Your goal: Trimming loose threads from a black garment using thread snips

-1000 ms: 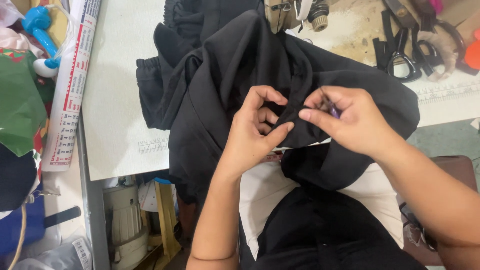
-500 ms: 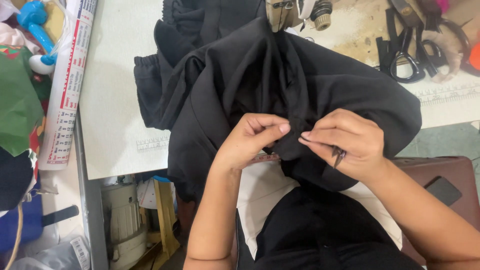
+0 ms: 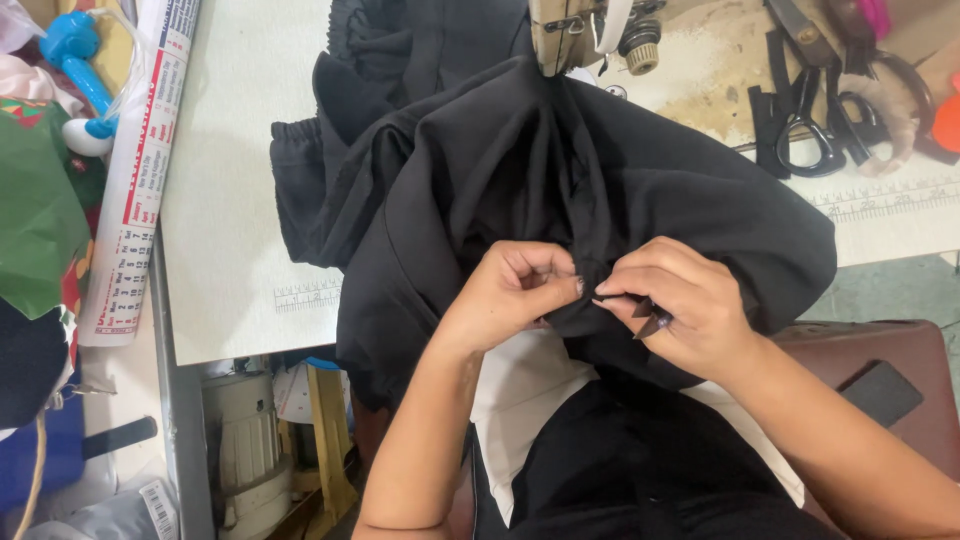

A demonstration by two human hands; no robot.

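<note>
A black garment point(image 3: 560, 180) is heaped over the white sewing table point(image 3: 230, 200) and hangs off its front edge into my lap. My left hand point(image 3: 515, 290) pinches a fold of the black cloth at the front edge. My right hand point(image 3: 680, 300) pinches the same fold right beside it, fingertips almost touching the left ones. A small dark tool point(image 3: 650, 318) sticks out between the right hand's lower fingers. The garment's far end runs under the sewing machine head point(image 3: 590, 30) at the top.
Black scissors point(image 3: 810, 120) and other tools lie on the worn table top at the right. A rolled calendar point(image 3: 140, 170), a blue and white toy point(image 3: 80, 80) and green cloth point(image 3: 35, 200) sit at the left. A brown stool point(image 3: 880, 380) stands by my right.
Both hands have drawn down toward the table's front edge and come closer together on the fold. The cloth has bunched higher over the table.
</note>
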